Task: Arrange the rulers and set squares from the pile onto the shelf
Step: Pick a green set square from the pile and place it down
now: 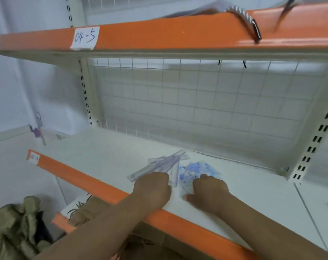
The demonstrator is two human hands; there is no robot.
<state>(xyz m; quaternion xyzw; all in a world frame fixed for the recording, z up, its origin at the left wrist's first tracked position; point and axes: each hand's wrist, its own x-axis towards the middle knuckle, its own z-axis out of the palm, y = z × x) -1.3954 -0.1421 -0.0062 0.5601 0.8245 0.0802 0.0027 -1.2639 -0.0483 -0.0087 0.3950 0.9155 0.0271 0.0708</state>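
Left hand (152, 186), right hand (209, 191), white shelf (103, 156), wire-grid back (196, 100)

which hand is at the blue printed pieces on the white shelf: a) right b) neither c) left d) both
a: the right hand is at the blue pieces, while the left hand is at the purple rulers beside them.

rulers (159, 164): clear plastic | shelf (107, 158): matt white | grid (196, 102): wire
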